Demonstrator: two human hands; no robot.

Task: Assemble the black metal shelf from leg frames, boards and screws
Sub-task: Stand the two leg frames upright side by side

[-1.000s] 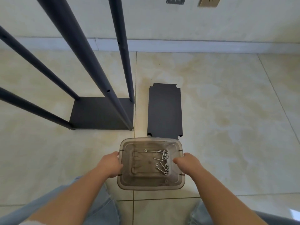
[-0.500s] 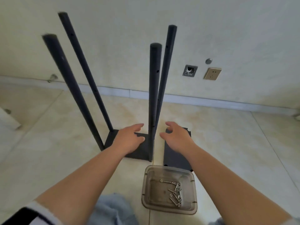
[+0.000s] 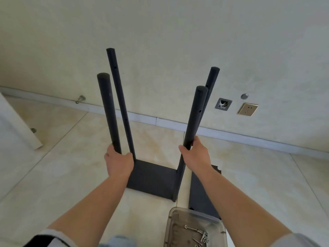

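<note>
The black metal shelf stands on the tiled floor with its bottom board (image 3: 153, 179) down and several legs pointing up. My left hand (image 3: 118, 162) grips the near left leg (image 3: 106, 111) low down. My right hand (image 3: 196, 155) grips the near right leg (image 3: 195, 116) at mid height. The far left leg (image 3: 119, 97) and the far right leg (image 3: 211, 79) rise behind them. A loose black board (image 3: 201, 195) lies flat on the floor right of the shelf, partly hidden by my right forearm. A clear plastic tray (image 3: 171, 227) holds several screws (image 3: 200, 235).
The wall with a white skirting board (image 3: 249, 138) runs behind the shelf. A gold socket plate (image 3: 247, 109) and an open wall box (image 3: 223, 103) sit low on the wall. A white panel (image 3: 16, 125) leans at the far left. A door stop (image 3: 80, 99) juts from the wall.
My hands left the screw tray, rose to the shelf and now grip its two near legs. My view has tilted up and back from the floor.
</note>
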